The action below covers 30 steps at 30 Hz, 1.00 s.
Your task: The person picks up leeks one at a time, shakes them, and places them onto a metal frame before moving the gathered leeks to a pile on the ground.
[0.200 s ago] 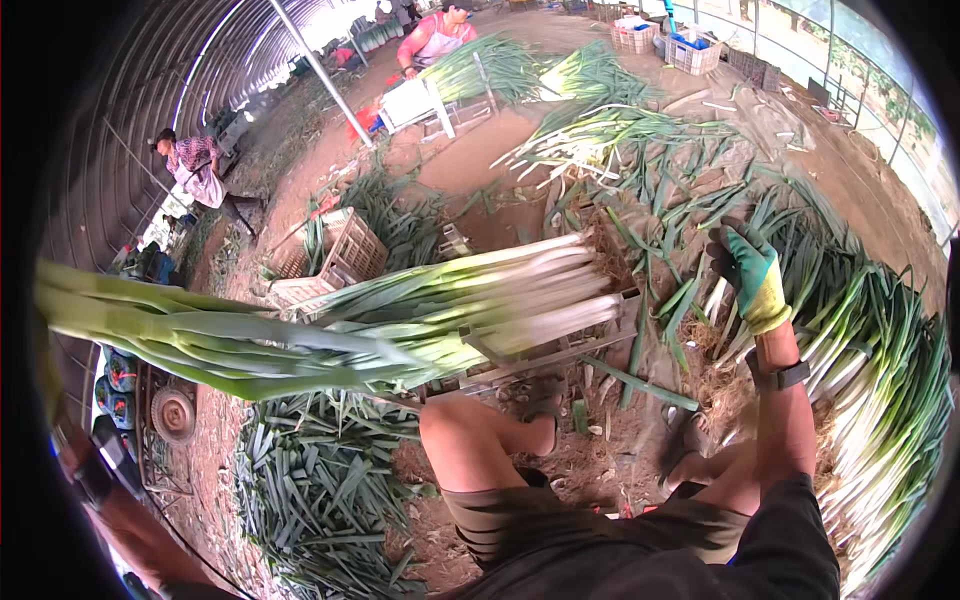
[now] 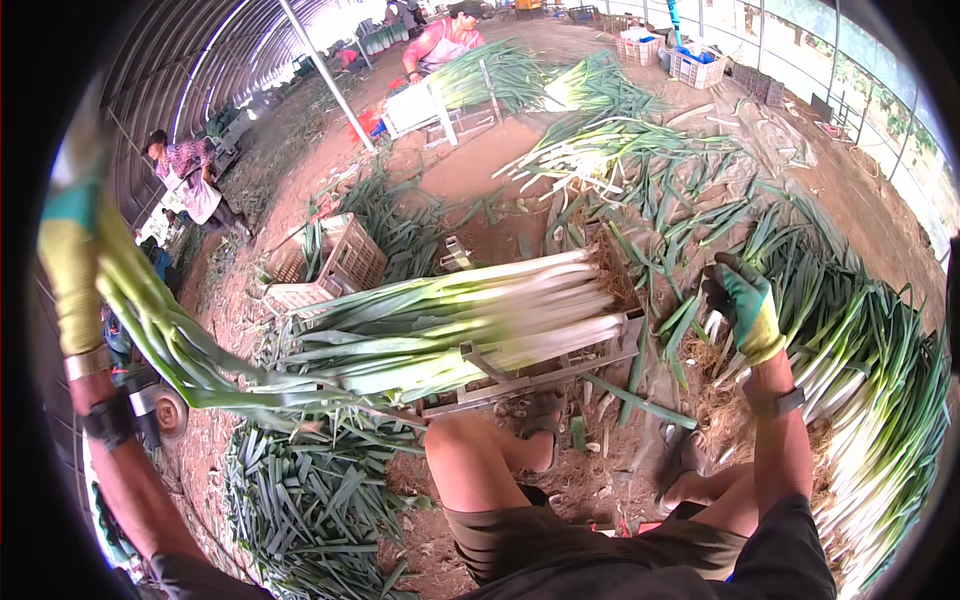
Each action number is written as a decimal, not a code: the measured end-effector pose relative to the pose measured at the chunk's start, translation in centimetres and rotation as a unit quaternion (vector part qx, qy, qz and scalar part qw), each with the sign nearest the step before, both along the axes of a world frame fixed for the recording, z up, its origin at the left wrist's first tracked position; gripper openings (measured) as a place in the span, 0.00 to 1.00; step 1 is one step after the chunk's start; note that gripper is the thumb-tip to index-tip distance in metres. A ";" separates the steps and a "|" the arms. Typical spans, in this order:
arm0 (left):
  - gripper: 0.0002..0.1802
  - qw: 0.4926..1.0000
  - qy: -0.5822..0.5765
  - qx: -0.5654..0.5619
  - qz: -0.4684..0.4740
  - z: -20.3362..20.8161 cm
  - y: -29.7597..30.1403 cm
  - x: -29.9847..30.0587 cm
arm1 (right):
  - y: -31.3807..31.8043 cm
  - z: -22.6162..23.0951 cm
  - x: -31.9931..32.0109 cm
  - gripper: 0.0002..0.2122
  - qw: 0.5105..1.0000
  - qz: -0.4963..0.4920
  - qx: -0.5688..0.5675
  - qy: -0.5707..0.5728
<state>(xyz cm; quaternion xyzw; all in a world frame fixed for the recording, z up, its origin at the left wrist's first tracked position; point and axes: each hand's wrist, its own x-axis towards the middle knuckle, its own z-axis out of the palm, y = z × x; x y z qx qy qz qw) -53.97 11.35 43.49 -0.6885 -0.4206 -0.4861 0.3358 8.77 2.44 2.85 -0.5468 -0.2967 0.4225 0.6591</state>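
A metal rack (image 2: 500, 388) in front of my knees bears a row of leeks (image 2: 440, 318), white stems to the right and green leaves to the left. At the far left, my gloved left hand (image 2: 72, 225) is raised, blurred, and closed round leeks (image 2: 165, 325). Their green leaves trail down toward the rack's left end; a pale smear shows above the hand. My right hand (image 2: 745, 300), in a green and yellow glove with dark fingertips, hangs beside a long heap of leeks (image 2: 870, 400) on the right. Its fingers are curled; whatever they might hold is hidden.
Cut leaves (image 2: 310, 500) lie heaped at lower left. A plastic crate (image 2: 345, 262) stands behind the rack. More leeks (image 2: 590, 150) lie on the ground beyond. One person (image 2: 445, 45) works at a far rack; another person (image 2: 195, 180) stands at left. A metal pole (image 2: 325, 75) rises between them.
My left hand has come into view at the left, and the leeks' leaves now slope down from it instead of stretching level across the rack. My right hand has lowered slightly.
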 end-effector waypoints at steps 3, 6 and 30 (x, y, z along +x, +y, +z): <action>0.24 0.995 0.056 -0.072 0.051 -8.8 7.4 5.6 | -0.9 1.3 -1.7 0.21 0.997 0.026 -0.045 -0.058; 0.23 0.957 0.107 -0.248 0.106 -19.9 12.5 10.2 | -0.7 1.2 -3.8 0.22 0.991 0.102 -0.049 -0.069; 0.20 0.753 0.308 -0.556 -0.170 -55.5 26.5 26.6 | 20.1 -13.5 -16.0 0.36 0.736 0.202 -0.011 -0.646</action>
